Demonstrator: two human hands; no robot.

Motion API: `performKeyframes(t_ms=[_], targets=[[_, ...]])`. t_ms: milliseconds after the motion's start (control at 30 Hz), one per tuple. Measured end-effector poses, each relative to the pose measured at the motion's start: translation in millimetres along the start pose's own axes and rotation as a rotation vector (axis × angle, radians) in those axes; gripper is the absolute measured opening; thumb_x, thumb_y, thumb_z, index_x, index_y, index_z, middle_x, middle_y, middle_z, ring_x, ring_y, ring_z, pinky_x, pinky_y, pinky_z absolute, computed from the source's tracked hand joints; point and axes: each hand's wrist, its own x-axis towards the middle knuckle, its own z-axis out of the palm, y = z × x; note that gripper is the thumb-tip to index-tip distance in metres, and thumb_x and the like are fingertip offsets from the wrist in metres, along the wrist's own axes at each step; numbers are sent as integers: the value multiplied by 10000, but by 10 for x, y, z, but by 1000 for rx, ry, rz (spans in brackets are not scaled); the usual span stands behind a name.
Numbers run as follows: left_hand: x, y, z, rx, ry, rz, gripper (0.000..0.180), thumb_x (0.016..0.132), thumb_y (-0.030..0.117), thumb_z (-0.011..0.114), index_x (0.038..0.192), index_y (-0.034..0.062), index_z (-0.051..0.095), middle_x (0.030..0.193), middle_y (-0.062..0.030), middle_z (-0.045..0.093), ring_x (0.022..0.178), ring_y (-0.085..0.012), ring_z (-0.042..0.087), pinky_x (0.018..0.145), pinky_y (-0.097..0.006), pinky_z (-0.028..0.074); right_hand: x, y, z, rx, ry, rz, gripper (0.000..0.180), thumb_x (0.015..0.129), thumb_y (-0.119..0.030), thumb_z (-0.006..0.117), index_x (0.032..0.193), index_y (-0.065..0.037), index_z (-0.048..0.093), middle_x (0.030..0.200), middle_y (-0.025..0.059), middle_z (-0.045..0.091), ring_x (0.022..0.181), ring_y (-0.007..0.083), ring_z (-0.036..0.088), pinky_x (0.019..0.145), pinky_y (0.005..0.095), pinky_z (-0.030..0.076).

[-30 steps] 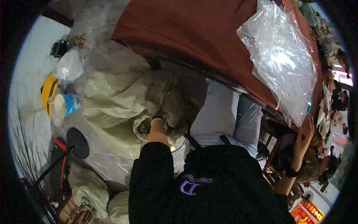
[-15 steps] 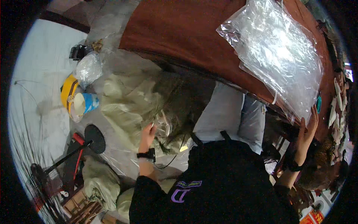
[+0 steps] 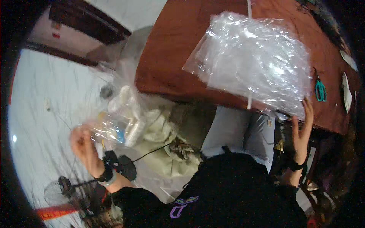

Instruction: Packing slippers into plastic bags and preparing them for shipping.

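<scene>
A clear plastic bag (image 3: 107,128) hangs from my left hand (image 3: 84,146), out to the left above the floor. That hand is smeared by motion, but its fingers are closed on the bag. Pale and blue shapes show near or through the plastic; I cannot tell whether anything is inside. On the brown-covered table (image 3: 167,64) lies a loose pile of clear plastic sheets or bags (image 3: 247,60). My right hand (image 3: 302,131) is open, fingers spread, with its fingertips at the pile's near right corner. Teal-handled scissors (image 3: 321,90) lie right of the pile.
A pale green sack (image 3: 167,152) stands open between the table and my body, with a dark cable across it. A round black base (image 3: 127,167) and a fan (image 3: 62,186) are at the lower left. Dark furniture (image 3: 87,21) stands at the far left.
My left hand has risen from beside the sack and swung left with the clear bag. My view has shifted, bringing the scissors fully into sight. My right hand stays at the pile's corner.
</scene>
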Motion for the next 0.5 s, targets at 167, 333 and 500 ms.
performKeyframes(t_ms=[167,333,500], targets=[[948,1023,588,-105,-141,388,135,904,31,583,1034,6,612,987,-30,614,818,-74,527,693,-210,419,-48,-100,-115,96,17,-53,503,843,-97,627,1317,-43,467,1397,173,421,1291,354,379,1086,430,274],[1140,1858,1977,85,-448,736,135,905,29,578,1028,-13,612,950,-68,639,859,-103,576,768,-230,452,-55,-13,-177,63,-29,-52,522,819,-130,657,1305,-72,473,1364,164,439,1215,365,428,1024,438,335],[611,2087,3205,73,-969,457,371,830,207,691,1116,0,578,975,-165,656,837,-194,641,735,-297,483,-37,52,-154,88,-40,-80,553,819,-157,663,1322,-73,450,1362,164,439,1193,357,447,1005,430,357]])
